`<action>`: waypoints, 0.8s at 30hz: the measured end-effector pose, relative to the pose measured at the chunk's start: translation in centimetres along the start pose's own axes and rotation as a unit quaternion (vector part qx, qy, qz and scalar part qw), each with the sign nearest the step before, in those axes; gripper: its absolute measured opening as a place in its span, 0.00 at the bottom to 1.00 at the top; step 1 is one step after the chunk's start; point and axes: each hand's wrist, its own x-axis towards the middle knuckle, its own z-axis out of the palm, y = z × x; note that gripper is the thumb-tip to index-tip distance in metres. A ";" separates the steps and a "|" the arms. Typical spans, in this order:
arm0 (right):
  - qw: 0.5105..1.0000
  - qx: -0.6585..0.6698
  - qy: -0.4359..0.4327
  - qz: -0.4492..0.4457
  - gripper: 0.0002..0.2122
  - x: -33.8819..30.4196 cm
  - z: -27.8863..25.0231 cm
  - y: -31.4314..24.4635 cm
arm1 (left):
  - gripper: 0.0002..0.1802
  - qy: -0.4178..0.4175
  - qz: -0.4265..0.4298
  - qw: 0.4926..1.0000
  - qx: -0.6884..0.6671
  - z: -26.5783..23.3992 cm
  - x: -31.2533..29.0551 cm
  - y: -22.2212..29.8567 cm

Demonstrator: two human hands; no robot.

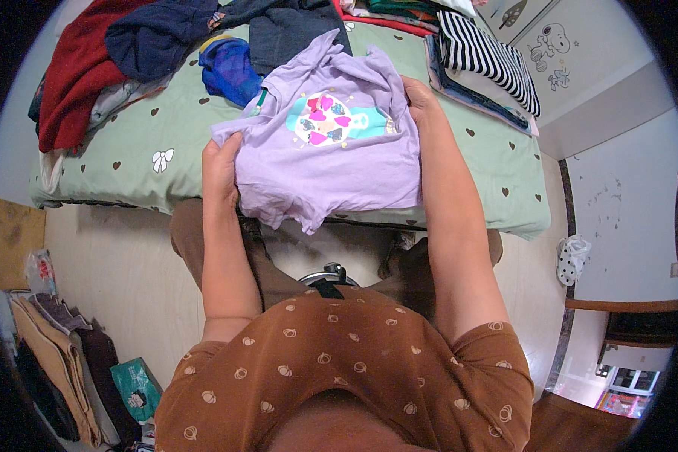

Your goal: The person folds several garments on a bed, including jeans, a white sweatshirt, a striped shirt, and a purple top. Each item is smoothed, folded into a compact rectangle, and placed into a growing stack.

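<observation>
A lilac T-shirt (361,173) with a colourful printed picture on its front is spread between my hands at the bed's near edge. My left hand (221,167) is closed on its left side, thumb on top of the cloth. On the opposite side, my right hand (419,99) grips the fabric, its fingertips partly hidden. The shirt's lower edge hangs in loose folds above my lap. Just beyond its left shoulder lies a bunched bright blue garment (232,71). A dark grey garment (286,34) lies behind it.
The bed has a green cover (497,177) with small hearts. A heap with a red garment (79,71) and a navy garment (158,41) rises far left. Folded clothes topped by a striped garment (486,56) are stacked far right. Bags and folded cloths (60,369) stand lower left.
</observation>
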 end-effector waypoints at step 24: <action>0.984 -0.160 0.010 -0.076 0.18 -14.4 -0.9 1.2 | 0.18 -0.017 0.005 0.999 0.026 -1.4 0.4 -0.6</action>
